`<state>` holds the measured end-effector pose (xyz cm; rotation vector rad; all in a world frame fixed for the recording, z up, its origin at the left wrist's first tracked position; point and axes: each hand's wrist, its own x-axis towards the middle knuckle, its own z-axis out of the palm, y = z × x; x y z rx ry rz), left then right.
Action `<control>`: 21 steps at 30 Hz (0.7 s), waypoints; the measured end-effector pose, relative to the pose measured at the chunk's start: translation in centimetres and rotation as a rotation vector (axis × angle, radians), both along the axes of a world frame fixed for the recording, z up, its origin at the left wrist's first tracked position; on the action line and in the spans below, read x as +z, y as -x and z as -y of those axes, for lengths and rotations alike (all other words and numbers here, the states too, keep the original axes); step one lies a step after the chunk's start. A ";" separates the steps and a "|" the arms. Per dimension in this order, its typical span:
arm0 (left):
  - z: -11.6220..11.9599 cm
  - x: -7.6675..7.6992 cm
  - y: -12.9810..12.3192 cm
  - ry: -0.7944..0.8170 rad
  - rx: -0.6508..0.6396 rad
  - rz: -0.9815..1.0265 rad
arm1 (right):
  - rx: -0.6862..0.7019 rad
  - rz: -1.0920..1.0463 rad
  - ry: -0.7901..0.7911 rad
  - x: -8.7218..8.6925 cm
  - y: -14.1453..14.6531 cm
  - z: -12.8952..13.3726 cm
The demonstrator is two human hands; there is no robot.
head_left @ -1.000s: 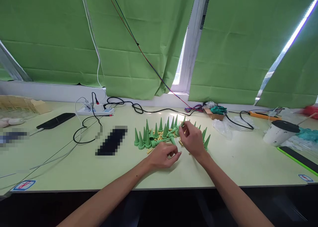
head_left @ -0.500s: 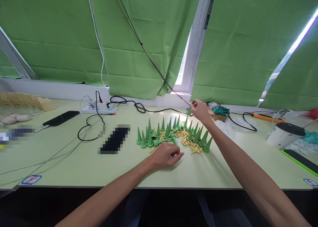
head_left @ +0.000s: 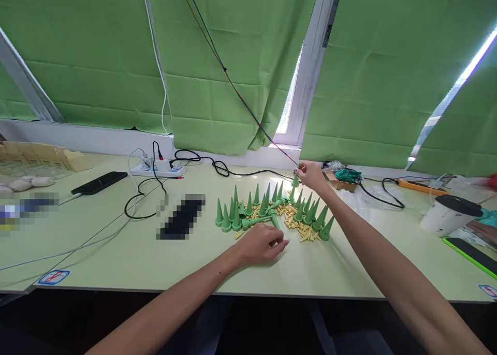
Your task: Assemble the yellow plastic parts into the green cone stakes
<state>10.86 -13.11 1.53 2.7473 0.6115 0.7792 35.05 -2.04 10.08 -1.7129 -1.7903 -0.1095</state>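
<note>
At the far side of the cluster, my right hand (head_left: 311, 176) is closed, its fingertips pinching the tip of a green plastic cone (head_left: 295, 181). My left hand (head_left: 263, 244) rests on the table in front of the cluster with curled fingers; whatever may be inside them is hidden. Several green spikes (head_left: 257, 194) stand upright between the hands, wide end down. A few others lie on their sides, among them a long green piece (head_left: 255, 221). Small yellowish plugs (head_left: 306, 232) are heaped loosely among the spikes.
A black cable (head_left: 244, 174) runs along the back from a power strip (head_left: 176, 172). Red and blue cords (head_left: 248, 109) slant down towards my right hand. Phones (head_left: 99, 183) lie about; a lidded paper cup (head_left: 446, 218) and a small box (head_left: 341, 181) are at right.
My right hand has come down slightly, and more of the green cone shows below its fingertips. The left hand keeps its curled pose. The whole view has shifted a little.
</note>
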 end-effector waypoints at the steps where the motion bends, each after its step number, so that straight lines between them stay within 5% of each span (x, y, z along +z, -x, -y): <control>1: 0.0 0.0 0.0 -0.001 -0.001 -0.003 | -0.001 0.005 -0.004 0.0 0.0 0.0; 21: 0.2 0.2 0.0 -0.014 0.011 -0.029 | -0.074 0.081 0.100 -0.7 0.1 -0.1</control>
